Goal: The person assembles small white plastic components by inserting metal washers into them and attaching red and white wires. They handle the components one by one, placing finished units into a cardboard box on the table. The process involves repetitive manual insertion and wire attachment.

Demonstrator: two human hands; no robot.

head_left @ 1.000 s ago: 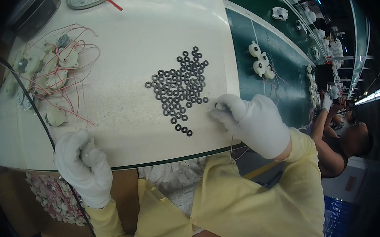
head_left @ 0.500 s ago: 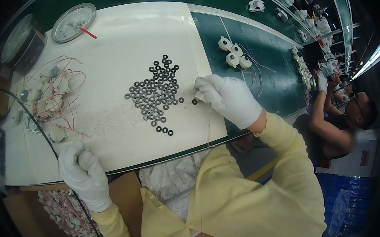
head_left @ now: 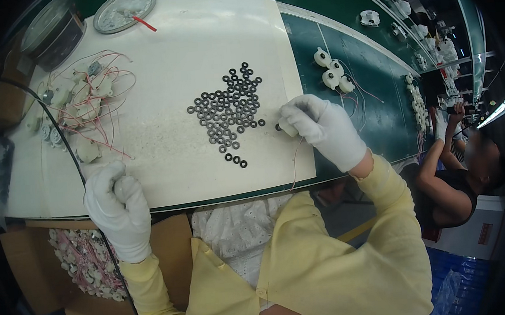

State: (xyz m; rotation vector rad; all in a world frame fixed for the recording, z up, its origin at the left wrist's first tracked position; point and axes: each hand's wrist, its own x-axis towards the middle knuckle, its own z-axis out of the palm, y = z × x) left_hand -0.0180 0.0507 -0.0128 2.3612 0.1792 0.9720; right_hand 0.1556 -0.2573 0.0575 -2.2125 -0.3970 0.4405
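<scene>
My right hand (head_left: 322, 130), in a white glove, pinches a small off-white motor-like part (head_left: 288, 127) above the right side of the white sheet. A black ring (head_left: 278, 127) shows at the left end of this part, and a thin wire (head_left: 295, 165) hangs from it toward the front edge. To its left lies a loose cluster of dark rings (head_left: 226, 109), several of them strung out toward me. My left hand (head_left: 118, 211), also gloved, is at the table's front edge with its fingers curled in; whatever may be inside them is hidden.
Wired off-white parts (head_left: 85, 108) lie tangled at the left. Behind them stand a dark round tub (head_left: 53, 34) and a metal lid (head_left: 106, 27) with a red strip. Several off-white motors (head_left: 333, 73) sit on the green mat. A black cable (head_left: 64, 138) passes by my left hand; below is a cardboard box (head_left: 28, 261).
The whole view has shifted, so the table appears higher and farther right. The off-white part in my right hand now shows more clearly. My left hand stays curled near the edge.
</scene>
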